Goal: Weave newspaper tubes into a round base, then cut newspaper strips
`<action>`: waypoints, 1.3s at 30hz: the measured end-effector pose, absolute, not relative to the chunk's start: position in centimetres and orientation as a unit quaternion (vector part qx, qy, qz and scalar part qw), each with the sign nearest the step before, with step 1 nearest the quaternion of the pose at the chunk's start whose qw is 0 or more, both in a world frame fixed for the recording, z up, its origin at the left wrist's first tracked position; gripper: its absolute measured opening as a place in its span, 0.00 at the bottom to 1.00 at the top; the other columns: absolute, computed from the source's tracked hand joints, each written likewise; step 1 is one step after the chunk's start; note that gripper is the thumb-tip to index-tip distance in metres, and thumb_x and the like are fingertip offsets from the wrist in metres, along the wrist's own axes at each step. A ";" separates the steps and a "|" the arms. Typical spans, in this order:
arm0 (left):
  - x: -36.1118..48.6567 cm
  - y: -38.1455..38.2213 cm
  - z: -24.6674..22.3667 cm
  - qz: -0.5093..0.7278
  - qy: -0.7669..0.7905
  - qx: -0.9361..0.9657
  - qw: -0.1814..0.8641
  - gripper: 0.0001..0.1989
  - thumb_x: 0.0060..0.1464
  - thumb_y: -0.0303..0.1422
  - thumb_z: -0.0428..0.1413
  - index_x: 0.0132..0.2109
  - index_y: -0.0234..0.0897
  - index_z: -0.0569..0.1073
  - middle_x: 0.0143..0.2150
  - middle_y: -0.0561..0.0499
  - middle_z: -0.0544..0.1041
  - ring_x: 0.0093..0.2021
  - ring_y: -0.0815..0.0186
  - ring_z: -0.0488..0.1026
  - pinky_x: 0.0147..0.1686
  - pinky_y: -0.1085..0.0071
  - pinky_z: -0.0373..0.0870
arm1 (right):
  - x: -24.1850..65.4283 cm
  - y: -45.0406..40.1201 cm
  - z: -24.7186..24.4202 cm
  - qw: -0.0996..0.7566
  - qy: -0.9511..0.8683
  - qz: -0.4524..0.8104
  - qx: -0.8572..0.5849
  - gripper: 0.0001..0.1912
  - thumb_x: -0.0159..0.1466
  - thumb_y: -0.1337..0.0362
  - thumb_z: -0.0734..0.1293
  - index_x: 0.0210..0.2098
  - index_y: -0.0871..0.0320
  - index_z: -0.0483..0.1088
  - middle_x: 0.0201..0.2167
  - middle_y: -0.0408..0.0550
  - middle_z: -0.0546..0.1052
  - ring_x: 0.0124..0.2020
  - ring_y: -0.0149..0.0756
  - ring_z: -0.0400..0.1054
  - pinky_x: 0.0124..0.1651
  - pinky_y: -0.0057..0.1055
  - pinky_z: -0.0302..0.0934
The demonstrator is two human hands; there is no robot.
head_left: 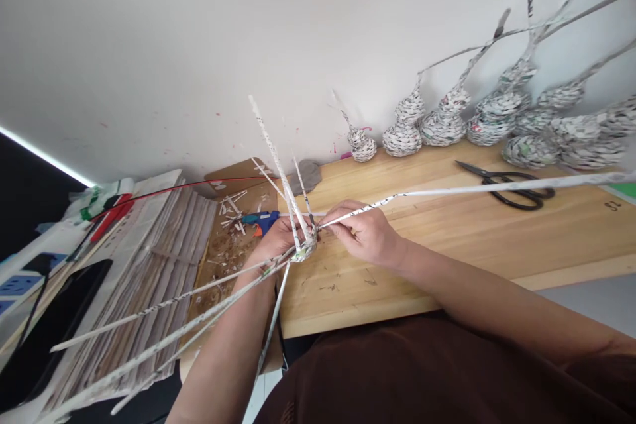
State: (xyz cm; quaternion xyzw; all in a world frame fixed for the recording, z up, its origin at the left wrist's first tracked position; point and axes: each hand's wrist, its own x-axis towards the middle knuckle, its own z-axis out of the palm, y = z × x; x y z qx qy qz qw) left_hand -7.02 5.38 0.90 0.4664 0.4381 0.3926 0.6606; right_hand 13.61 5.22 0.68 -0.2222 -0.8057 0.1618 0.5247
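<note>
On the table (477,233), gourds (444,128) are ranged at 2 o'clock, scissors (484,174) at 3. The left hand (279,238) is clamped on the weave (306,250), near centre at 6 o'clock; by the right hand (371,235), a strip (447,191) is pinched.

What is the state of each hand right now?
Left hand: holding the small woven piece, partly hidden behind it.
Right hand: closed, pinching a paper rod.
</note>
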 end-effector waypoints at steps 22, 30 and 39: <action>-6.4 5.0 2.1 0.480 0.443 0.408 0.638 0.18 0.29 0.37 0.75 0.26 0.34 0.77 0.22 0.53 0.74 0.23 0.69 0.70 0.26 0.72 0.64 | 12.9 4.1 0.6 0.460 -0.802 0.271 -0.269 0.10 0.61 0.57 0.73 0.33 0.58 0.72 0.29 0.45 0.75 0.28 0.30 0.66 0.33 0.27 0.60; -6.4 5.3 1.2 0.470 0.449 0.419 0.634 0.17 0.29 0.34 0.74 0.27 0.33 0.78 0.22 0.53 0.75 0.22 0.72 0.68 0.25 0.74 0.64 | 13.4 3.4 1.9 0.501 -0.761 0.320 -0.261 0.10 0.69 0.65 0.61 0.30 0.57 0.65 0.22 0.39 0.65 0.23 0.28 0.56 0.28 0.26 0.54; -6.5 5.3 0.6 0.460 0.471 0.432 0.616 0.17 0.29 0.34 0.74 0.27 0.34 0.77 0.22 0.53 0.75 0.20 0.71 0.68 0.24 0.73 0.64 | 12.7 3.2 1.1 0.509 -0.764 0.304 -0.254 0.04 0.65 0.64 0.67 0.34 0.57 0.70 0.27 0.43 0.74 0.25 0.27 0.66 0.29 0.24 0.61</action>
